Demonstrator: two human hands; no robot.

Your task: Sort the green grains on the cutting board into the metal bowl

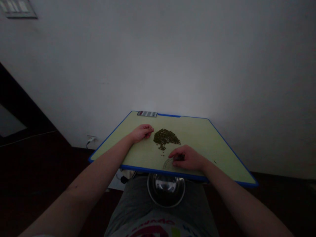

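A loose pile of small dark green beans or seeds (165, 136) lies on the pale yellow-green tabletop (204, 131). A few strays trail from its near side. My left hand (143, 132) rests just left of the pile, fingers curled together; whatever they may hold is hidden. On the near right side, my right hand (186, 158) is bent low over the table, thumb and index finger apart, with no held thing visible. Beside its fingers is a curved, protractor-like marking (168, 164). A shiny metal bowl (158, 200) sits on my lap below the table's near edge.
A phone-like flat rectangle (147, 114) lies at the table's far left edge. Blue trim (232, 149) borders the tabletop, which stands against a pale wall (172, 59). A plug with a cable (91, 140) is low on the wall at left. A small dark speck (215, 162) lies right.
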